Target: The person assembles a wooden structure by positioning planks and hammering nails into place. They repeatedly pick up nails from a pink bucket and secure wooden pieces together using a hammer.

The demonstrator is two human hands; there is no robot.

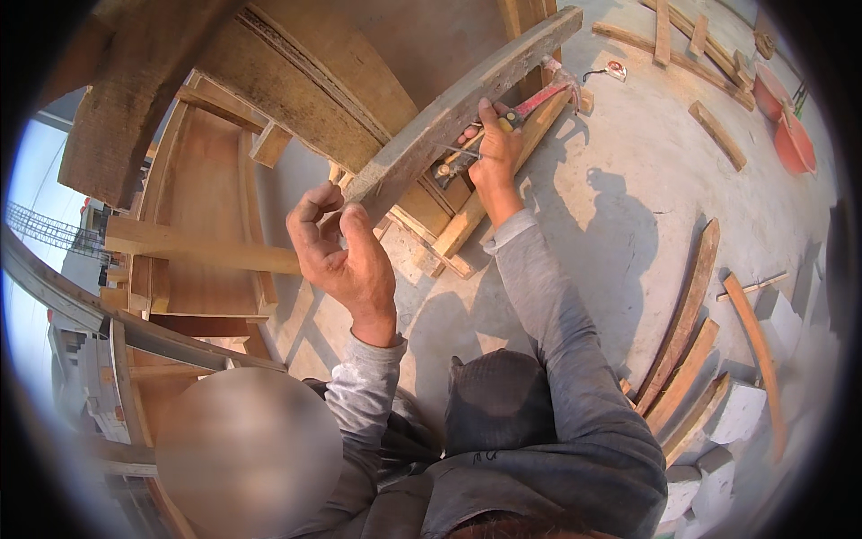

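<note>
My right hand (496,153) is closed round the grip of a claw hammer (543,92) with a red handle; its head points up and right. A thin metal rod (456,151) juts leftward from the same hand. Just behind it runs a long, worn wooden beam (431,135), slanting from upper right down to the left. My left hand (348,260) is at the beam's lower left end, with its fingers curled and the thumb bent toward them. What these fingers pinch, if anything, is hidden. Below the beam are a dark tool (449,171) and wooden framing (462,225), partly covered.
Wooden panels and frames (202,198) stand to the left. A tape measure (615,70) lies on the concrete floor (593,207). Far right are red tubs (793,139) and loose timber (718,135). Curved boards (682,314) and pale blocks (741,413) lie near right. A blurred patch covers the lower left.
</note>
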